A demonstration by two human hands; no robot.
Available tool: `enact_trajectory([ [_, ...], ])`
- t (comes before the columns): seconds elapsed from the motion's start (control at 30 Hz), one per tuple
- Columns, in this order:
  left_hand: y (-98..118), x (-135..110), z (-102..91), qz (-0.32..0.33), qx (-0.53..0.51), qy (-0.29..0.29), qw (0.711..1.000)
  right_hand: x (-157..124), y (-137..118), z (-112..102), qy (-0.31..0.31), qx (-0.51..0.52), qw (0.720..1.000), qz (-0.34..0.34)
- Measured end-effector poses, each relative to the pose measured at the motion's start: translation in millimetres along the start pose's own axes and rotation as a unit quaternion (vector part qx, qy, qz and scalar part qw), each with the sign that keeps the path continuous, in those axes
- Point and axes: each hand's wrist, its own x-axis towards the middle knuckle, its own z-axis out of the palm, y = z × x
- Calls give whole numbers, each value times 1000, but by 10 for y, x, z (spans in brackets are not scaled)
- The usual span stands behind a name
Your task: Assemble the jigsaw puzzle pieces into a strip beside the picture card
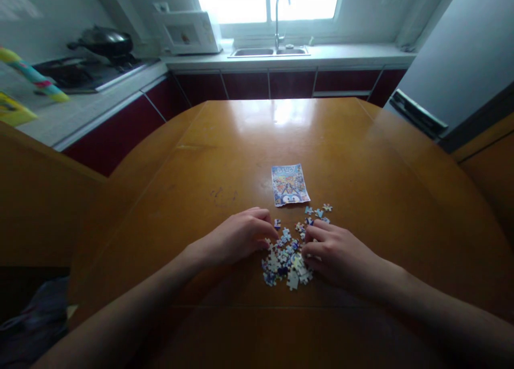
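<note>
The table holds jigsaw pieces and a seemingly "Bluey"-titled sheet.

From the person's head, one camera looks down and ahead, over the near tabletop to the far window.

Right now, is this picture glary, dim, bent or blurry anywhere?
In the head view, the window is washed out white, with glare on the far end of the table; in that view, the near end is dim, and the puzzle pieces between the left hand and right hand look soft; same view, the fridge leans outward, probably lens distortion.
</note>
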Motion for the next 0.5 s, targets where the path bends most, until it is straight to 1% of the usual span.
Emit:
enact_trajectory([
  [0.13, -42, -22, -11, -16, 9, 38, 999, -11, -40, 9, -5, -19, 1000, -16],
  [0.17, -44, -26, -14, -20, 12, 42, 999, -10, -48, 7, 0, -14, 1000, -14],
  [0.23, -34, -33, -25, -24, 11, 31, 999, -8, -41, -15, 13, 18, 1000, 8],
  [0.3, -17, -39, -44, -32, 10, 16, 999, -15, 23, -66, 32, 57, 996, 61],
  [0.37, -9, -45, -64, -43, 18, 4, 999, -38, 151, -144, 51, 70, 987, 135],
  [0.43, -20, -53, -80, -55, 29, -4, 998, -68, 321, -234, 36, 65, 975, 210],
  [0.5, -44, -64, -94, -65, 31, -18, 997, -96, 493, -314, 16, 71, 957, 282],
])
